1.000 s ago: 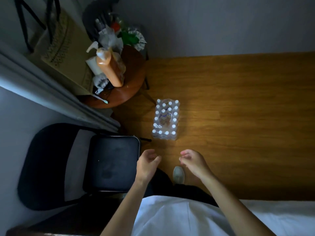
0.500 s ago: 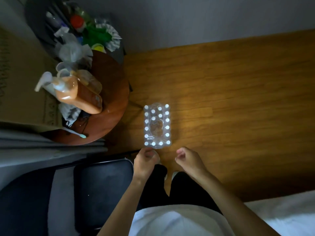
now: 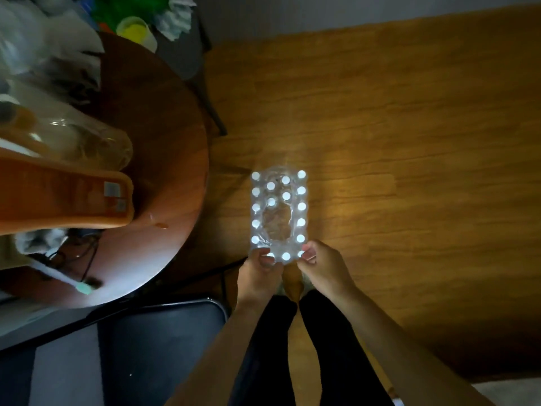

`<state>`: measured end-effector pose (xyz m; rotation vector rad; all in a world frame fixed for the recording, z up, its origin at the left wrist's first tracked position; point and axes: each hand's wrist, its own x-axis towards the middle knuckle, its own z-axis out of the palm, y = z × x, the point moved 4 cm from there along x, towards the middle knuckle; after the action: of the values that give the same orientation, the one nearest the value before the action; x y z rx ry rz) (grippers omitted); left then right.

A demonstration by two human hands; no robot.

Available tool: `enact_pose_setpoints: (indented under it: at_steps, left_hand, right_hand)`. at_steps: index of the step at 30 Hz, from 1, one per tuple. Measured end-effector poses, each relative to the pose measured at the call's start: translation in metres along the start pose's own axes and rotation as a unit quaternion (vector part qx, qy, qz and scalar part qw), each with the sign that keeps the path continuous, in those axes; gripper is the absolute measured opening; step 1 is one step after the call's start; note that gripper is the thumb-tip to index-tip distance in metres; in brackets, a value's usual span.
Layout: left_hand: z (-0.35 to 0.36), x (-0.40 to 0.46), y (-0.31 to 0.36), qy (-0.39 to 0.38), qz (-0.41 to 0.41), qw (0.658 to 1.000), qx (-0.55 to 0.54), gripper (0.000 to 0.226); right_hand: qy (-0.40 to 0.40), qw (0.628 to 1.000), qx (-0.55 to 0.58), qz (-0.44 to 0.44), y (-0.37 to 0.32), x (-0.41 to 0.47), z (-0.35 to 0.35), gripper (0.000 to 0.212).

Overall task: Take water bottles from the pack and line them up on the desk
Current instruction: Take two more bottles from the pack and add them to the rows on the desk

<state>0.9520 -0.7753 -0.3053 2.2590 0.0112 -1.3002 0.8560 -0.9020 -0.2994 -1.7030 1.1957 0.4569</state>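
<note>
A shrink-wrapped pack of water bottles (image 3: 278, 213) stands on the wooden floor, seen from above, with several white caps along its edges and a torn hole in the wrap at its middle. My left hand (image 3: 259, 273) grips the pack's near left corner. My right hand (image 3: 323, 266) pinches the near right corner, fingers closed on the wrap and caps. Both forearms reach down from the bottom of the view.
A round brown table (image 3: 164, 183) crowds the left, loaded with an orange pump bottle (image 3: 64, 197), plastic bags and a toothbrush (image 3: 70, 281). A dark chair seat (image 3: 152, 347) sits at bottom left. The wooden floor (image 3: 409, 171) stretches right. A grey wall runs along the top.
The view has dropped closer to the floor and the pack looks larger. Both hands moved forward from just short of the pack and closed on its near end.
</note>
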Motion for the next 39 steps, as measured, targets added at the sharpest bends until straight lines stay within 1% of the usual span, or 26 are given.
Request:
enact_pose_setpoints:
  at_steps: [3, 7, 12, 16, 18, 20, 22, 25, 29, 30, 33, 37, 39]
  left_hand:
    - [0.019, 0.057, -0.005, 0.014, 0.001, 1.000, 0.013, 0.041]
    - [0.046, 0.140, -0.014, 0.039, 0.002, 0.999, 0.000, 0.043]
    - [0.087, 0.236, -0.031, 0.043, 0.018, 0.999, 0.002, 0.047]
    - [0.114, 0.292, -0.041, 0.065, 0.032, 0.996, 0.058, 0.055]
    - [0.121, 0.315, -0.044, 0.094, 0.056, 0.989, 0.097, 0.057]
    - [0.125, 0.333, -0.046, 0.124, 0.089, 0.976, 0.157, 0.058]
    - [0.127, 0.348, -0.047, 0.133, 0.117, 0.964, 0.201, 0.060]
    - [0.128, 0.366, -0.049, 0.132, 0.157, 0.944, 0.257, 0.058]
    - [0.139, 0.387, -0.056, 0.119, 0.189, 0.914, 0.339, 0.046]
    - [0.141, 0.391, -0.057, 0.122, 0.196, 0.907, 0.351, 0.042]
    - [0.146, 0.396, -0.061, 0.133, 0.214, 0.901, 0.354, 0.036]
    - [0.145, 0.396, -0.065, 0.130, 0.231, 0.906, 0.330, 0.029]
    - [0.139, 0.392, -0.065, 0.128, 0.232, 0.913, 0.312, 0.028]
  right_hand:
    - [-0.003, 1.000, -0.001, 0.004, 0.019, 0.055, 0.015, 0.021]
    - [-0.010, 1.000, 0.023, 0.008, 0.046, 0.132, 0.040, 0.025]
    - [-0.017, 0.999, -0.030, -0.033, 0.069, 0.221, 0.069, 0.032]
    - [-0.007, 0.995, -0.082, -0.057, 0.079, 0.278, 0.093, 0.033]
    - [0.008, 0.992, -0.109, -0.066, 0.082, 0.301, 0.106, 0.038]
    - [0.026, 0.990, -0.126, -0.065, 0.084, 0.320, 0.117, 0.048]
    - [0.045, 0.987, -0.138, -0.069, 0.087, 0.336, 0.126, 0.055]
    - [0.071, 0.982, -0.156, -0.080, 0.090, 0.350, 0.134, 0.054]
    - [0.094, 0.975, -0.175, -0.099, 0.093, 0.367, 0.141, 0.060]
    - [0.102, 0.972, -0.185, -0.107, 0.094, 0.372, 0.143, 0.058]
    - [0.131, 0.960, -0.216, -0.119, 0.097, 0.387, 0.147, 0.044]
    - [0.144, 0.959, -0.211, -0.123, 0.100, 0.401, 0.150, 0.043]
    - [0.138, 0.961, -0.202, -0.133, 0.098, 0.400, 0.147, 0.043]
